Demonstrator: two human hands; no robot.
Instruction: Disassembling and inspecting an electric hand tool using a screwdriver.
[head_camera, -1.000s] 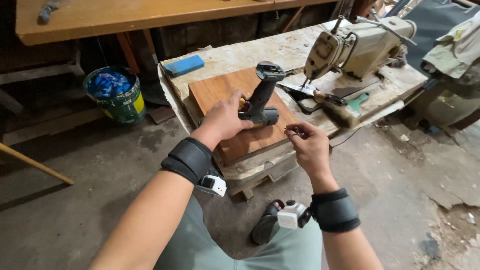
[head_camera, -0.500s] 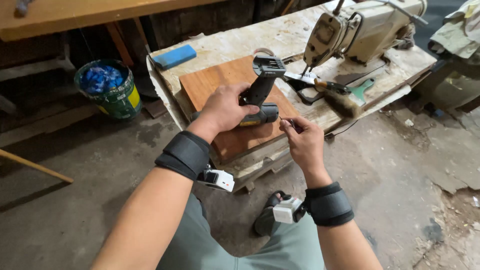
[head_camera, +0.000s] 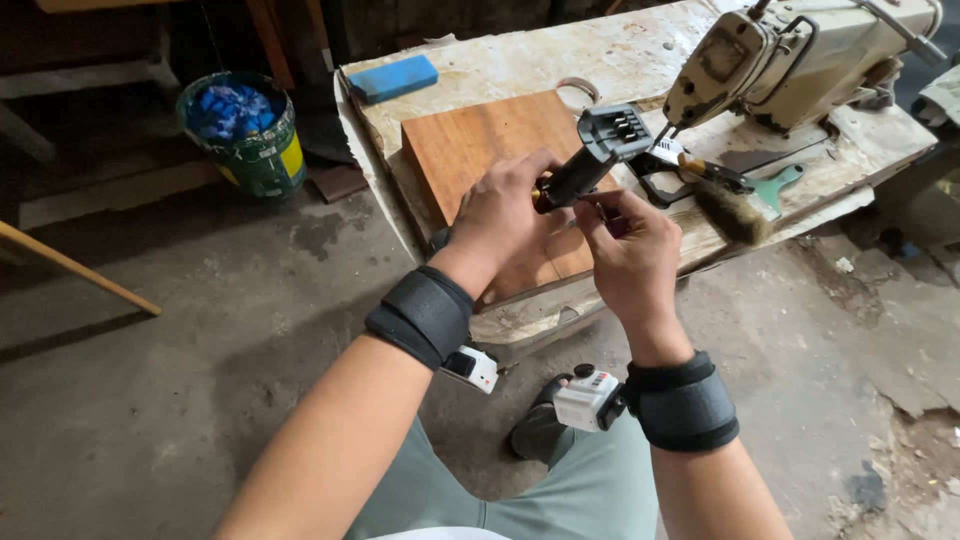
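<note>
A dark power tool body (head_camera: 592, 160) is gripped by the left hand (head_camera: 505, 215), whose fingers are wrapped around the tool's lower end. The tool is held tilted, its square head, fitted with metal contacts, raised toward the far right. The tool is held above the near edge of a brown wooden board (head_camera: 480, 150), which lies flat on a worn workbench (head_camera: 560, 60).

The right hand (head_camera: 630, 250) is positioned just beside the left hand, at the tool's shaft. Its thumb and fingertips are pinched together on a small, thin item (head_camera: 600, 212); the kind of item cannot be told. Black bands with small devices are worn on both wrists.

On the bench, to the right of the tool, a cream sewing machine (head_camera: 800, 55) is seen. A bristle brush (head_camera: 725, 205) and a green-handled tool (head_camera: 778, 188) lie near its base. A blue block (head_camera: 393, 78) rests at the far left of the bench. A bucket (head_camera: 245, 135) holding blue material stands on the floor to the left.
</note>
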